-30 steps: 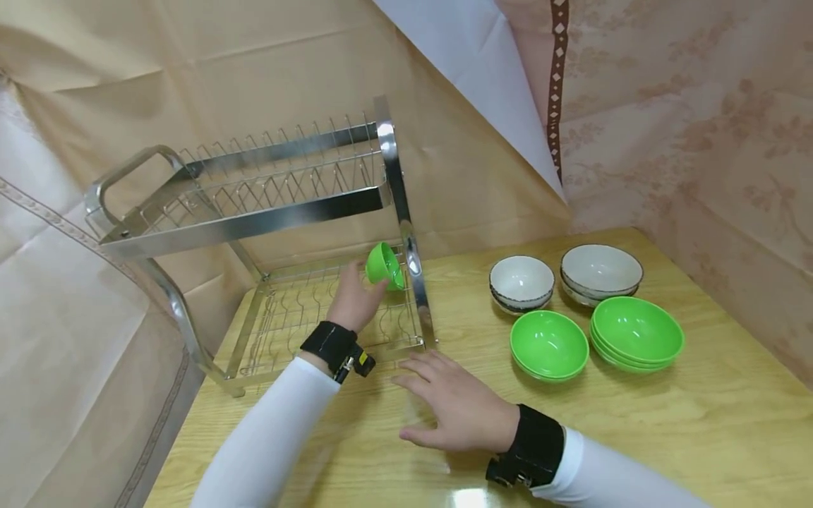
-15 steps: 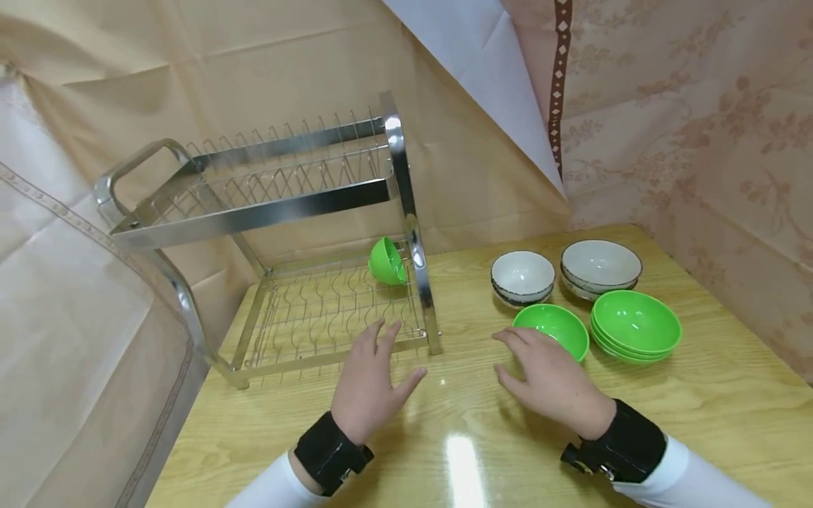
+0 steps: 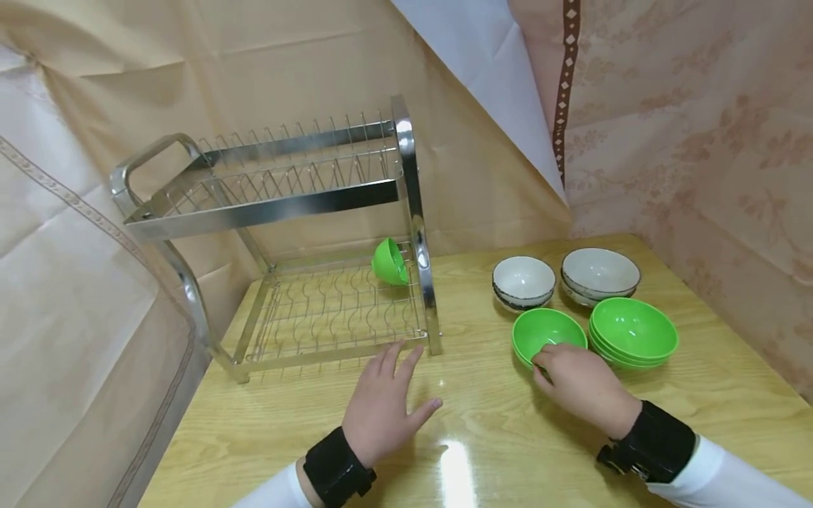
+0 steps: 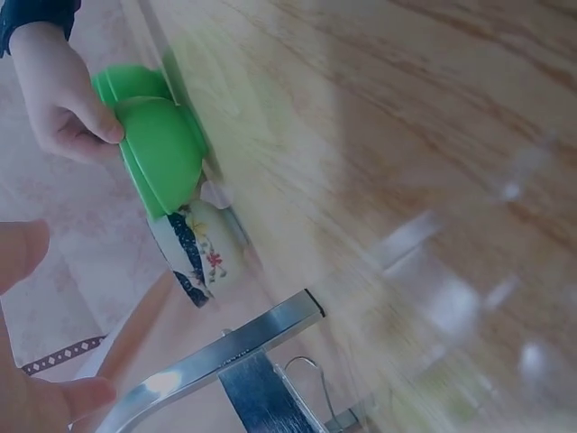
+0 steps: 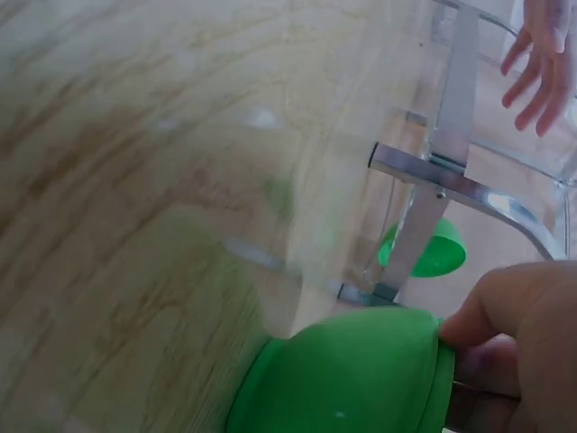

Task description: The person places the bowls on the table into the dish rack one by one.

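Observation:
My right hand [image 3: 586, 386] pinches the near rim of the smaller green bowl [image 3: 545, 326]. In the right wrist view the thumb lies outside that rim, with fingers over the inner side; a second rim shows just under it. Over the table in front of the rack, my left hand [image 3: 384, 413] holds nothing, its fingers spread. A green bowl [image 3: 387, 263] stands tilted on its side at the right end of the lower shelf of the metal dish rack [image 3: 286, 207].
Right of the held bowl is a stack of larger green bowls [image 3: 635, 331]. Behind them stand two stacks of white bowls with dark rims, one smaller [image 3: 523, 279] and one larger [image 3: 600, 271]. Cloth hangs behind the wooden table [image 3: 495, 409].
My left hand let go of the green bowl in the rack and drew back toward me. My right hand moved right and took hold of the smaller green bowl's rim.

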A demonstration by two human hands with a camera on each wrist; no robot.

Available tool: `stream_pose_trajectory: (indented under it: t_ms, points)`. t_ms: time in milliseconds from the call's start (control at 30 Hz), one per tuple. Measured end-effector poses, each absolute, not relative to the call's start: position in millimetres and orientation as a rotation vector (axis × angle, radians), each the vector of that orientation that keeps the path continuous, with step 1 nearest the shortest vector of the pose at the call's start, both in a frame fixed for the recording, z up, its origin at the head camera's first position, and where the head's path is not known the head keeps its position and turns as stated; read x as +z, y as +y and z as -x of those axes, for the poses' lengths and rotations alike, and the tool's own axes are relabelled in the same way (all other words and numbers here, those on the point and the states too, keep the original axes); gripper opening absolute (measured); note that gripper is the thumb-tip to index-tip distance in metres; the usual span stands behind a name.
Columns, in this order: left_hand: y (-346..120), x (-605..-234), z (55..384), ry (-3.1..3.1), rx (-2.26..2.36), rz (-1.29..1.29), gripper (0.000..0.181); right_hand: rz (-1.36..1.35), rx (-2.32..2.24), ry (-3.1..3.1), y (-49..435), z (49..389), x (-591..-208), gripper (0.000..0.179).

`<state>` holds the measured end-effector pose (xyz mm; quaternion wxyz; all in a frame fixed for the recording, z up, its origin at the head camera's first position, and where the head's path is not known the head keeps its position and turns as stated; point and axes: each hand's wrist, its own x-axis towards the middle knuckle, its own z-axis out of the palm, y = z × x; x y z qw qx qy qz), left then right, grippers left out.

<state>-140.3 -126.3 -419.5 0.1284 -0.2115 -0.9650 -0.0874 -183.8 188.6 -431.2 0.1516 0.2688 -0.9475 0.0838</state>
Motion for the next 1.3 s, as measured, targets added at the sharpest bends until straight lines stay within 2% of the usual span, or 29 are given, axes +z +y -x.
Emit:
stream_pose_trajectory:
  t_ms: [133, 567, 800, 900, 1133, 1300]
  points:
    - [-127.9, -420.6, 139.5, -2.818, -0.276, 0.605, 0.079, -0.779, 0.233, -2.707, 185.1, 184.3, -431.8, 0.019]
    - [-131.5, -423.4, 139.4, -2.84, -0.325, 0.568, 0.078, -0.701, 0.284, -2.762, 185.9, 182.9, -428.0, 0.005]
    - [-133.5, -420.0, 141.1, -2.832, -0.545, 0.51, 0.076, -0.728, 0.334, -2.602, 183.3, 178.8, -418.5, 0.012]
    - [-132.1, -418.0, 143.8, -2.847, -0.912, 0.492, 0.073, -0.85, 0.359, -2.442, 172.7, 172.8, -413.2, 0.011]
    - [-117.1, -417.3, 152.3, -2.426, -2.369, 0.442, 0.053, -1.187, 0.441, -2.222, 128.3, 147.8, -406.7, 0.014]
    - [-108.0, -417.9, 150.6, -2.043, -2.875, 0.289, 0.051, -1.337, 0.445, -2.174, 107.5, 135.2, -405.9, 0.019]
